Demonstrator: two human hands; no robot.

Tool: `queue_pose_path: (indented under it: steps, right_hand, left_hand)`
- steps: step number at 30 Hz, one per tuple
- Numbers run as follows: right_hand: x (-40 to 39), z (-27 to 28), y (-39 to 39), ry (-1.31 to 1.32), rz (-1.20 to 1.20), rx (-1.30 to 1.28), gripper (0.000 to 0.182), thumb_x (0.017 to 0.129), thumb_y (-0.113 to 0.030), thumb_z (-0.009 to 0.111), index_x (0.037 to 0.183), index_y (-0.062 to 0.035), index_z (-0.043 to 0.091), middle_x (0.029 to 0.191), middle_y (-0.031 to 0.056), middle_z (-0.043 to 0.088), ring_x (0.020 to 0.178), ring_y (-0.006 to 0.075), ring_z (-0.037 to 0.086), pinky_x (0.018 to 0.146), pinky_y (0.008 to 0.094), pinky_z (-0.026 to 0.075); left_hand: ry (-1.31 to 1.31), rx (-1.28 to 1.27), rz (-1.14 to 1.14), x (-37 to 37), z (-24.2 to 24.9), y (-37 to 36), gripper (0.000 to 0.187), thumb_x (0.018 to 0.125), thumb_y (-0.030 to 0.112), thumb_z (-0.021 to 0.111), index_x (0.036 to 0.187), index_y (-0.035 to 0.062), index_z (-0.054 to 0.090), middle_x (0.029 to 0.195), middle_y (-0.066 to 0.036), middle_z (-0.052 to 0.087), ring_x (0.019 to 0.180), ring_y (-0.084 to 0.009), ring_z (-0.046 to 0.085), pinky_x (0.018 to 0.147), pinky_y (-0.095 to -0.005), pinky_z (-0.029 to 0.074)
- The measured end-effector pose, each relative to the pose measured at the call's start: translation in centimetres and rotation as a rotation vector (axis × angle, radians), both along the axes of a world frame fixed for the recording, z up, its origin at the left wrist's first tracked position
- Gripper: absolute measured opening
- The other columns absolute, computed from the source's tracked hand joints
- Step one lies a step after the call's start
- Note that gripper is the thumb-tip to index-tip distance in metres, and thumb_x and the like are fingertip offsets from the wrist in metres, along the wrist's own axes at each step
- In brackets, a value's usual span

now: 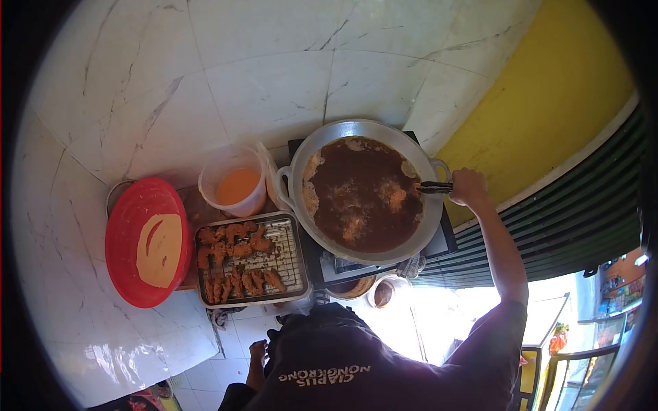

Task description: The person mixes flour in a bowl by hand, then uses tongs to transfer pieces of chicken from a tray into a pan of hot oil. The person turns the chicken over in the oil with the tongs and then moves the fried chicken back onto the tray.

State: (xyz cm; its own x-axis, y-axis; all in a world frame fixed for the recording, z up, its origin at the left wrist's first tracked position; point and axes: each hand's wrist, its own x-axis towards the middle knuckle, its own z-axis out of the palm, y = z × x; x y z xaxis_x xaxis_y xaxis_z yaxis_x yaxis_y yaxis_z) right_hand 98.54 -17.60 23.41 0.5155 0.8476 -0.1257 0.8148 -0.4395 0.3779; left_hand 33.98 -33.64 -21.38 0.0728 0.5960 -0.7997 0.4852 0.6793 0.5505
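My right hand point(468, 188) is closed around the dark handles of tongs point(436, 187), which reach over the right rim of a large metal wok point(296, 179). Dark oil bubbles in the wok, with pieces of battered food point(393, 196) frying near the tips of the tongs. Down beside my body, my left hand point(258, 352) has its fingers curled in; what it holds, if anything, I cannot make out. Left of the wok, browned fried pieces point(236, 248) lie in two rows on a wire rack in a metal tray point(299, 291).
A red basin point(118, 253) of pale flour stands far left. Behind the tray is a clear bucket point(209, 179) with orange liquid. The wok sits on a black stove point(445, 229) against a tiled wall point(267, 89). Green corrugated shutter point(548, 226) runs along the right.
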Motion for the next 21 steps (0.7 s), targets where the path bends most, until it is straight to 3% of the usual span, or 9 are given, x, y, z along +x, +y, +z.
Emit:
queue_pose_path:
  steps: [12,19,21]
  right_hand:
    - [-0.7,-0.6,0.3,-0.107,0.195,0.059,0.017,0.067,-0.015,0.07,0.084,-0.0111,0.069,0.084,0.0089,0.067,0.083,0.0272,0.067,0.071,0.0375,0.053]
    - [-2.5,-0.4,-0.8,-0.076,0.289,-0.044,0.016,0.066,-0.012,0.071,0.082,-0.0105,0.068,0.082,0.0084,0.066,0.084,0.0262,0.067,0.07,0.038,0.052]
    - [-1.8,-2.0,-0.8,-0.115,0.373,-0.05,0.025,0.066,-0.015,0.073,0.091,-0.0124,0.068,0.085,0.0077,0.067,0.083,0.0265,0.066,0.07,0.0399,0.052]
  left_hand:
    - [-0.005,-0.008,0.027,-0.6,-0.4,-1.0,0.028,0.085,0.02,0.063,0.109,0.0058,0.058,0.097,-0.007,0.06,0.085,-0.0224,0.056,0.076,-0.0481,0.044]
    - [-0.009,-0.016,0.035,-0.1,-0.7,-2.0,0.029,0.085,0.02,0.063,0.11,0.0057,0.058,0.098,-0.007,0.06,0.086,-0.0229,0.056,0.076,-0.0482,0.044]
    - [-0.01,-0.017,0.033,-0.4,-0.6,-1.8,0.029,0.085,0.02,0.063,0.11,0.0057,0.058,0.098,-0.007,0.06,0.086,-0.023,0.056,0.076,-0.0483,0.044]
